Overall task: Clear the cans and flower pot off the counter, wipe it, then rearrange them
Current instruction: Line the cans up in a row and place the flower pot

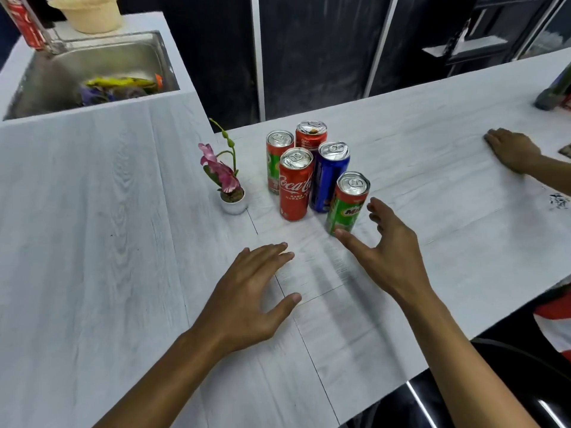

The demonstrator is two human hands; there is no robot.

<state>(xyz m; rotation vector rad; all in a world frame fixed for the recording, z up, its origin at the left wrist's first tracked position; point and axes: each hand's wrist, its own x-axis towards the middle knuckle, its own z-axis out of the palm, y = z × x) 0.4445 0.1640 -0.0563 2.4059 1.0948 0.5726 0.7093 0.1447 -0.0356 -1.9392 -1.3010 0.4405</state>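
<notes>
Several slim cans stand clustered on the white wood-grain counter (pixel 92 242): a green Milo can (pixel 347 205) nearest, a red Coca-Cola can (pixel 295 186), a blue can (pixel 329 177), a red-green can (pixel 275 159) and a red can (pixel 310 134) at the back. A small white flower pot (pixel 234 203) with a pink orchid stands left of them. My right hand (pixel 389 251) is open just beside the Milo can, thumb at its base, fingers apart and not closed on it. My left hand (pixel 250 298) hovers open over the counter in front of the cans.
A steel sink (pixel 92 66) at the back left holds cloths and scraps, with a cream bowl (pixel 89 13) and a red can (pixel 26 26) behind it. Another person's hand (pixel 513 149) rests on the counter at right. Dark objects (pixel 553 91) sit at the far right edge.
</notes>
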